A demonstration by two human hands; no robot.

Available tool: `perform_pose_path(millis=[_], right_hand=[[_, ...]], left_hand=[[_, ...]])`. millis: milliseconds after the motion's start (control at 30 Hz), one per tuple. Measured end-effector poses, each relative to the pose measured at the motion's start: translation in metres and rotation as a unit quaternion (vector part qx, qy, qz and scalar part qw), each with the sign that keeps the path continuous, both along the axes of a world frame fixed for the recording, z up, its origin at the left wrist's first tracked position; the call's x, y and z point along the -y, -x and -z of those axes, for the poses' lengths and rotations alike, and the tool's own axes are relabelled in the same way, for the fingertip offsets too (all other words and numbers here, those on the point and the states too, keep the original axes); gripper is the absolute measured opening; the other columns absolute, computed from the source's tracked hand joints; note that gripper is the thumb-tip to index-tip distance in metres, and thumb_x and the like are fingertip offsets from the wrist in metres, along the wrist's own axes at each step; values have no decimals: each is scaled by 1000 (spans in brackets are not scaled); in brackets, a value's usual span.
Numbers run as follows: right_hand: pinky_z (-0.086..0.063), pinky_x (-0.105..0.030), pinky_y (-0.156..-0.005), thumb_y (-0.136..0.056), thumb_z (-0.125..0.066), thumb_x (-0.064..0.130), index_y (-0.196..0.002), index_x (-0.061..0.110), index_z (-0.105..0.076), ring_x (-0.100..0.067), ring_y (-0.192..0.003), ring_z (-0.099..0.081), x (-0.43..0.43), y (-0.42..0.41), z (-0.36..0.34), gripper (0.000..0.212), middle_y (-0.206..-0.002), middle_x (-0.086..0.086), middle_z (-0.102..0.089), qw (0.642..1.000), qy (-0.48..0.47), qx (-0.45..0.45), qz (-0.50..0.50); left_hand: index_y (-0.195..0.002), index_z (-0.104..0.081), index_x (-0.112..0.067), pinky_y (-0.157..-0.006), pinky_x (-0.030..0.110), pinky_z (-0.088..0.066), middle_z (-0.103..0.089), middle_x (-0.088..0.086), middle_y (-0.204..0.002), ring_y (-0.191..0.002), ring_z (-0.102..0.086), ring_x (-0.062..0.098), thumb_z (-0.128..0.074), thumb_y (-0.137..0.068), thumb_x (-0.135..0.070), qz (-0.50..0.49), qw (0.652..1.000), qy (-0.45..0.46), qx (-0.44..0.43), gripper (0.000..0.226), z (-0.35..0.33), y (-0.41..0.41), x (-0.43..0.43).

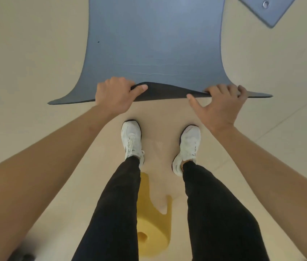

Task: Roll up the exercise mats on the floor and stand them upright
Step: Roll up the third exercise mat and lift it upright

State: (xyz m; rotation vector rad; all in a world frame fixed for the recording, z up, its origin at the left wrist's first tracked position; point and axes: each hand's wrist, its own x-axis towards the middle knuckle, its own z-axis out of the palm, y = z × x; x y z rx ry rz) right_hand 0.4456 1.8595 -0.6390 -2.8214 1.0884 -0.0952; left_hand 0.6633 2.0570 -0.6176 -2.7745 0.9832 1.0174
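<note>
A blue-grey exercise mat [154,38] lies flat on the beige floor ahead of my feet, running away from me. Its near edge is lifted off the floor between my two hands. My left hand [114,94] grips that edge left of centre, fingers curled over the top and thumb under. My right hand [219,106] holds the edge right of centre, fingers hooked over it and thumb spread along its underside. A yellow mat [153,223] stands rolled up behind me, seen between my legs.
The corner of a second blue-grey mat [261,10] with a metal eyelet lies at the top right. My white shoes [132,140] stand on bare floor just short of the lifted edge. A dark object [26,257] sits at the bottom left corner.
</note>
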Motion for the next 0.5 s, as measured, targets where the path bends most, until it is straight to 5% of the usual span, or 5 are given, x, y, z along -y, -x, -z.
perform_pose_path(millis=[100, 300, 500], right_hand=[[-35, -51, -104, -87, -61, 68, -93, 15, -69, -29, -83, -59, -30, 26, 20, 54, -85, -2, -66, 998, -33, 20, -51], [-31, -42, -82, -103, -54, 42, -133, 21, -63, -30, -83, -57, -48, 48, 76, 38, -91, -8, -61, 973, -127, 15, -194], [-10, -33, -73, -104, -51, 29, -135, 26, -65, -29, -79, -55, -52, 25, 150, 34, -81, -5, -56, 961, -199, 1, -192]], left_hand=[[-68, -55, -12, -59, 35, -33, -54, 7, -64, -67, -56, 33, -35, -99, -70, 13, 1000, -19, -20, 69, 15, 19, -19], [-74, -62, -12, -64, 36, -41, -60, 7, -72, -75, -62, 33, -38, -97, -71, 23, 998, -41, -38, 68, 70, 33, -36], [-76, -59, -20, -65, 33, -33, -63, 2, -78, -79, -61, 31, -43, -94, -74, 12, 998, -41, 56, 58, 142, 41, -58]])
